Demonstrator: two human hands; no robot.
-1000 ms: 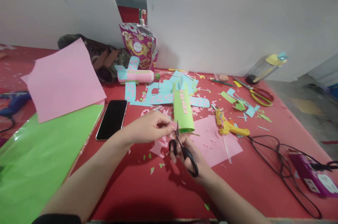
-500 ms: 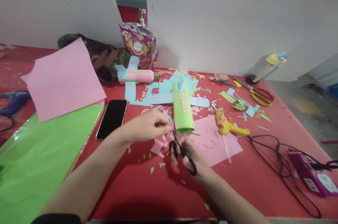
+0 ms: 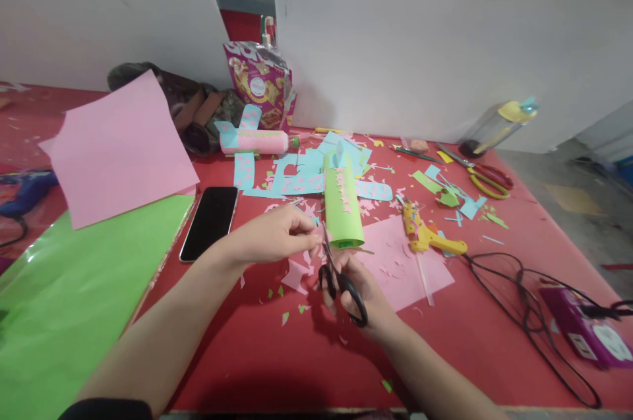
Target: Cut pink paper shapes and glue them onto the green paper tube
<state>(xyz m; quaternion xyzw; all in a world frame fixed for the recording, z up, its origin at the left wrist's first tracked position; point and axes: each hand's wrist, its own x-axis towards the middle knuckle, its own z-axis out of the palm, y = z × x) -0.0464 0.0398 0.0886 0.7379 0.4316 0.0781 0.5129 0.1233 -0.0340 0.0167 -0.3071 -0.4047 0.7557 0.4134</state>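
Note:
My right hand [image 3: 363, 288] is closed on the black-handled scissors [image 3: 352, 295], its fingers through the loops. Their blades point up and left to the fingertips of my left hand [image 3: 287, 234]. Between thumb and forefinger, that hand pinches a small piece of pink paper [image 3: 318, 231], mostly hidden by the fingers. Just beyond the blades lies a green paper-wrapped bottle [image 3: 343, 209] with pink stars in a row and light-blue wings. Behind it to the left rests a pink-wrapped bottle [image 3: 262, 142] with blue wings and a green cap.
A phone [image 3: 210, 222] lies left of my hands, near pink sheets [image 3: 121, 150] and green paper [image 3: 93, 301]. To the right are a yellow glue gun [image 3: 432, 235], a purple power strip [image 3: 586, 324] with black cable, and larger scissors [image 3: 487, 179]. Paper scraps litter the red table [image 3: 277, 354].
The scissors have turned slightly and shifted a little left at the pink paper, their blades changing angle. My left hand keeps its pinch and has barely moved.

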